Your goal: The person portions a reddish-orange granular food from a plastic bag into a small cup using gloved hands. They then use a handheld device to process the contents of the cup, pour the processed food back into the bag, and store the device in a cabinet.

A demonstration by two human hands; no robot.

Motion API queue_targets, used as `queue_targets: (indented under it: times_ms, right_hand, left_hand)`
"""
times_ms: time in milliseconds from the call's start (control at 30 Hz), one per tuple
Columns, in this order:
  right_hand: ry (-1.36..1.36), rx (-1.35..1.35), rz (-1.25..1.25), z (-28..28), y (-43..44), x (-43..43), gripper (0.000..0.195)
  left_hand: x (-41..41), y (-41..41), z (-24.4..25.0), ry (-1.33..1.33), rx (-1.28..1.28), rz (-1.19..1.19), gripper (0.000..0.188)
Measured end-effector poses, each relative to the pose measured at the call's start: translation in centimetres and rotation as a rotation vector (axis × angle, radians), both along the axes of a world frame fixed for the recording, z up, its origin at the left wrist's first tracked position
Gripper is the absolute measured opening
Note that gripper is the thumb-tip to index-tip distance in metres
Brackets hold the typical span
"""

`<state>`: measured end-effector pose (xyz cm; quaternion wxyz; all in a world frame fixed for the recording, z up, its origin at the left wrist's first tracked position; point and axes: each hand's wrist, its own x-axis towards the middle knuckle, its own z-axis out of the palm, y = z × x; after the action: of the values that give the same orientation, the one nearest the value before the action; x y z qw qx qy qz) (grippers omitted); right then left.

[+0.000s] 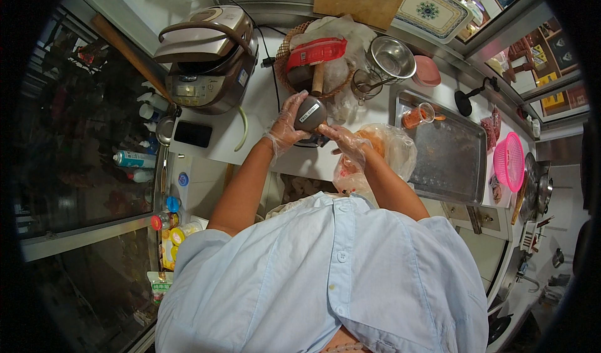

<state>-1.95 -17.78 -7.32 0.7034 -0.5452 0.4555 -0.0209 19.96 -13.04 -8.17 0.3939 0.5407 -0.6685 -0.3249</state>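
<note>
My left hand (288, 120), in a thin clear plastic glove, is wrapped around the left side of a small countertop appliance with a round dark lid (312, 112). The lid bears a printed label strip. My right hand (346, 139), gloved the same way, has its fingertips against the lower right rim of the lid. Whether those fingers grip is unclear. Beneath my right wrist sits a clear plastic bag (399, 149) with something orange inside. My hands hide most of the appliance's lower body.
Left of my hands are a rice cooker (206, 62), its lid raised, a black phone (193, 134) and a pale green stalk (242, 128). Behind stands a wicker basket (283, 52). To the right lies a metal tray (443, 160) holding a glass (418, 116) of orange-red stuff.
</note>
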Motion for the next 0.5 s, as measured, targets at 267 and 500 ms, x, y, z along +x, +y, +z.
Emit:
queue_targets:
  times_ms: [267, 500]
  right_hand:
    - [-0.024, 0.015, 0.008, 0.12, 0.02, 0.09, 0.114]
    - [0.015, 0.014, 0.004, -0.5, -0.1, 0.08, 0.115]
  left_hand:
    - [-0.02, 0.15, 0.21, -0.016, 0.0, 0.015, 0.11]
    - [-0.07, 0.17, 0.23, 0.003, 0.02, 0.006, 0.11]
